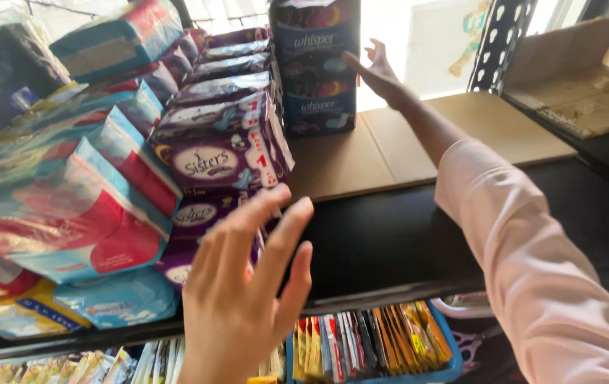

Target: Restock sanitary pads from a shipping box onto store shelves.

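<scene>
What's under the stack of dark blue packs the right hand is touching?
The dark blue packs stand on flattened brown cardboard lining the shelf. The right hand touches their side. Whatever lies beneath the cardboard is covered.

Upright dark-blue pack stack, shelf-back

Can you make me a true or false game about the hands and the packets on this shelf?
1. The right hand touches the dark blue packets. True.
2. The left hand grips a purple packet. False: it is open, fingers spread, holding nothing.
3. The person's sleeve is green. False: it is pale pink.
4. Flattened cardboard lies on the shelf. True.
5. The blue tray below sits empty. False: thin sachets fill it.
</scene>
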